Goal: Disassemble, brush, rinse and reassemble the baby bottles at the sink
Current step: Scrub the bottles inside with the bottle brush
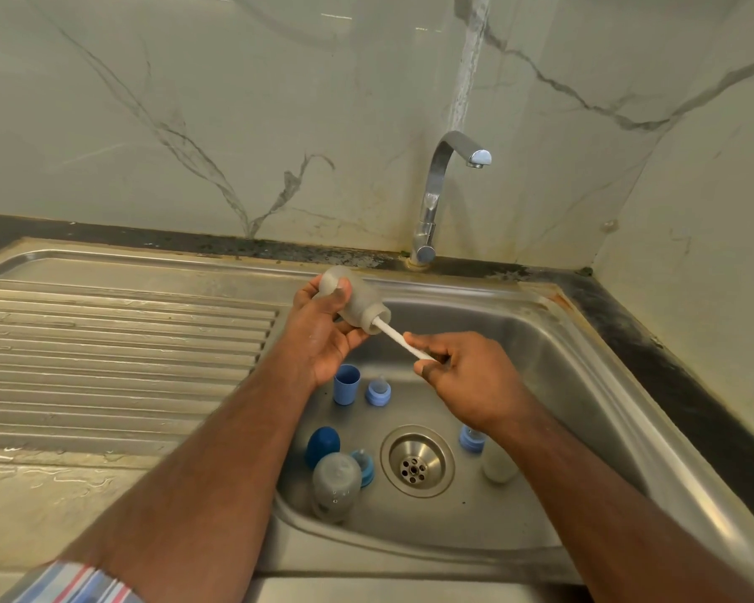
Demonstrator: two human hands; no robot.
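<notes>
From the head camera we see our left hand (323,337) with its grip wrapped around a frosted baby bottle (353,304) held tilted over the back left of the sink (553,341), while our right hand (462,376) pinches the white brush handle (399,339) whose far end goes into the bottle's open mouth. Down in the basin lie a blue cup (346,383) and a blue collar with teat (378,391) side by side, a dark blue cap (322,446) touching a second bottle (336,485) left of the drain (416,461), and a third bottle (499,465) partly hidden under our right forearm. The tap (436,202) stands behind the sink with no water running from it.
</notes>
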